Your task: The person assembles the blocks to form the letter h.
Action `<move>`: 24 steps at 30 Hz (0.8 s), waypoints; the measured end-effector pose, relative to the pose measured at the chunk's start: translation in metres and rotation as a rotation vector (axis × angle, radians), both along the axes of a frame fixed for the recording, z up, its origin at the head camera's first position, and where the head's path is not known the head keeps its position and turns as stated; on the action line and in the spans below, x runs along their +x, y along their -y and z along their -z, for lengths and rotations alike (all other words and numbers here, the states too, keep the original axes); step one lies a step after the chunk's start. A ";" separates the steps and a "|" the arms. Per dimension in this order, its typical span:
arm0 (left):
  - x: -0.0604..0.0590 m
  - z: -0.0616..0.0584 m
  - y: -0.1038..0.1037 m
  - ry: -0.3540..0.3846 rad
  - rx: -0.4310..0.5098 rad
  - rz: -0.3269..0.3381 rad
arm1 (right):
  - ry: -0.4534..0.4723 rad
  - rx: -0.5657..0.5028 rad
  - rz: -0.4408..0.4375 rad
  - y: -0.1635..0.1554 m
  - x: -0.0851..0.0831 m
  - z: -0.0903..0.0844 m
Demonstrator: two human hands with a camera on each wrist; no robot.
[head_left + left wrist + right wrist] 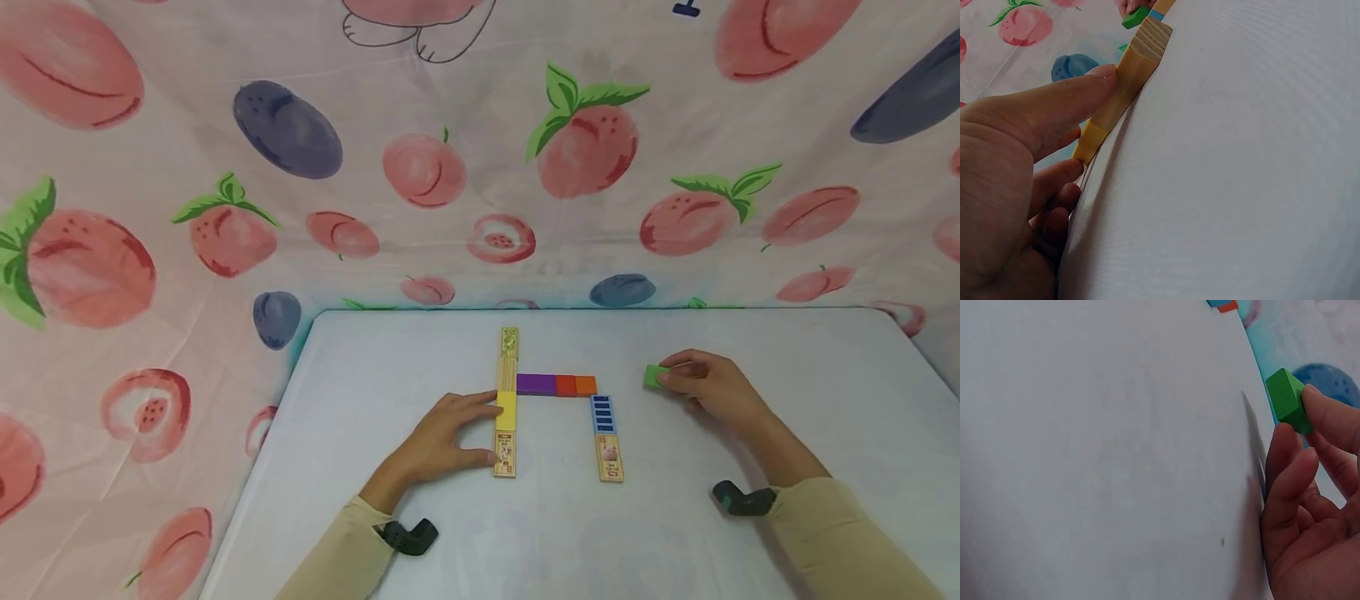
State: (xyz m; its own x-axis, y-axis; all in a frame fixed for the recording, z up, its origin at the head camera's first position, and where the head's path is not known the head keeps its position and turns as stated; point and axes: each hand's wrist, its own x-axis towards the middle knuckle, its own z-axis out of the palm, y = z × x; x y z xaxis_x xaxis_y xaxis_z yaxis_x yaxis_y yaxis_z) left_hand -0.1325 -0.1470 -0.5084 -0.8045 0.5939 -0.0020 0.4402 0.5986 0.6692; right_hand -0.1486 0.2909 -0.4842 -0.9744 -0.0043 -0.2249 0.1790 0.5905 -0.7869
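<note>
My right hand point(712, 387) pinches a green block point(652, 377) between thumb and fingers, to the right of the laid-out blocks. In the right wrist view the block's green faces show at the fingertips. My left hand point(442, 442) rests along the left side of a column of blocks, its fingers extended. Its fingertips touch the yellow block point(507, 412), and its thumb lies against the printed wooden block point(505, 454) at the column's near end. Higher up the column are a plain wooden block point(507, 375) and a yellowish printed block point(510, 342).
From the column a row runs right: a purple block point(536, 384), a red block point(566, 386) and an orange block point(586, 386). Below its end lie a blue striped block point(603, 414) and a printed block point(610, 458). A fruit-patterned cloth point(360, 267) hangs behind the white table point(555, 542).
</note>
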 end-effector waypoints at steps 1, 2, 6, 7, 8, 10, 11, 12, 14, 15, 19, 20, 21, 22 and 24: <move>0.000 0.000 0.000 0.000 -0.001 -0.001 | 0.004 -0.001 -0.002 0.003 0.000 0.000; 0.000 0.000 0.000 0.001 -0.001 -0.001 | 0.009 -0.003 -0.005 0.006 0.000 0.000; 0.000 0.001 0.000 -0.003 -0.001 0.000 | 0.022 -0.040 -0.014 0.014 0.001 0.000; 0.000 0.001 0.000 -0.004 -0.001 0.000 | 0.023 -0.047 -0.013 0.015 0.000 0.000; -0.001 0.001 0.000 -0.005 -0.001 0.001 | 0.024 -0.051 -0.014 0.017 0.000 0.000; -0.001 0.001 0.000 -0.007 -0.003 -0.001 | 0.026 -0.048 -0.013 0.019 -0.002 0.001; -0.001 0.001 0.000 -0.007 -0.003 -0.002 | 0.029 -0.044 -0.013 0.021 -0.002 0.001; -0.001 0.001 0.000 -0.005 -0.004 -0.003 | 0.035 -0.043 -0.013 0.023 -0.003 0.001; -0.001 0.001 0.000 -0.001 -0.006 -0.005 | 0.050 -0.044 -0.012 0.027 -0.004 0.001; -0.001 0.001 0.000 0.001 -0.007 -0.006 | 0.057 -0.044 -0.013 0.028 -0.005 0.001; 0.000 0.001 -0.001 0.006 -0.011 -0.009 | 0.076 -0.045 -0.018 0.035 -0.008 0.001; 0.000 0.001 -0.001 0.005 -0.012 -0.010 | 0.079 -0.044 -0.018 0.037 -0.008 0.001; 0.000 0.001 -0.001 0.005 -0.012 -0.010 | 0.082 -0.043 -0.019 0.039 -0.009 0.001; 0.000 0.001 0.000 0.005 -0.014 -0.010 | 0.084 -0.044 -0.019 0.040 -0.009 0.001; 0.000 0.001 0.000 0.002 -0.015 -0.010 | 0.089 -0.048 -0.014 0.043 -0.011 0.002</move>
State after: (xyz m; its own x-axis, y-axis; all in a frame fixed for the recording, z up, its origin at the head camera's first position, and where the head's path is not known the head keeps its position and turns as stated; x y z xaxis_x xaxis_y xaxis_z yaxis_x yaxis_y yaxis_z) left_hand -0.1329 -0.1466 -0.5090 -0.8102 0.5860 -0.0131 0.4327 0.6130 0.6610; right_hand -0.1592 0.2479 -0.4860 -0.9504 -0.0301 -0.3095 0.2414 0.5558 -0.7955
